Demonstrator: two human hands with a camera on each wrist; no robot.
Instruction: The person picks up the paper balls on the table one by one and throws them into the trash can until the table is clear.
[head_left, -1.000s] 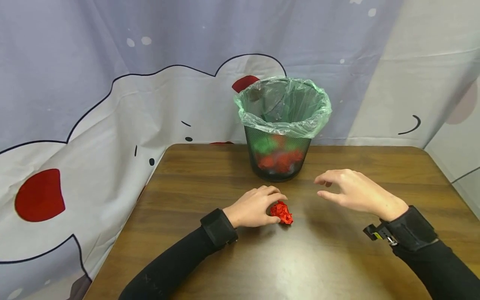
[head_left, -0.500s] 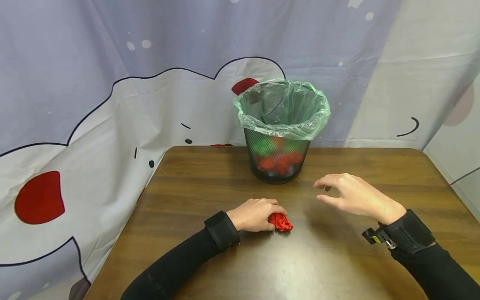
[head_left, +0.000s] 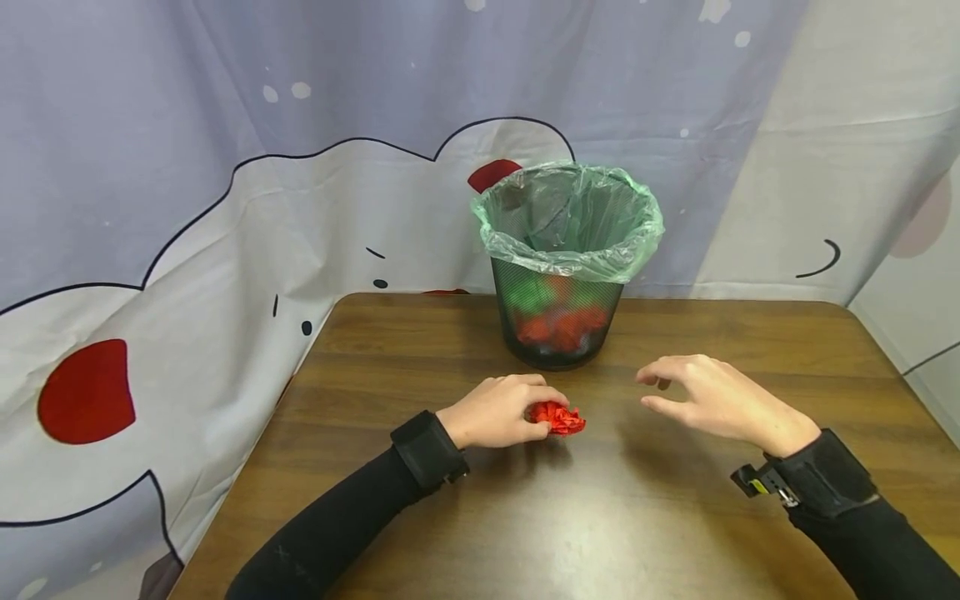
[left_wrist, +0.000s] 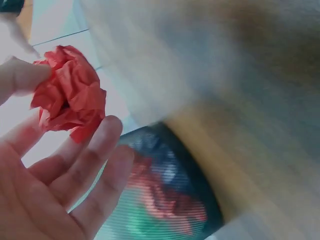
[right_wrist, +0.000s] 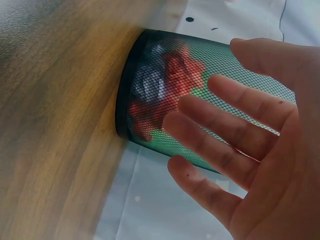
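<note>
My left hand [head_left: 495,414] pinches a crumpled red paper ball [head_left: 558,418] between thumb and fingers, held just over the table in front of the bin. The left wrist view shows the red paper ball [left_wrist: 72,92] against the thumb and fingertips, with the other fingers stretched out below it. To the right, my right hand [head_left: 712,400] hovers over the table with relaxed fingers and nothing in it. A black mesh bin [head_left: 558,321] lined with a green plastic bag [head_left: 570,242] stands upright behind both hands. Red crumpled balls [right_wrist: 182,65] show through its mesh.
The wooden table [head_left: 585,533] runs back to a printed curtain [head_left: 360,217] hanging behind it. The bin stands close to the table's back edge. A white panel [head_left: 922,292] borders the right side.
My left hand has closed its fingers on the red paper ball and lifted it slightly off the table. The right hand has stayed nearly in place.
</note>
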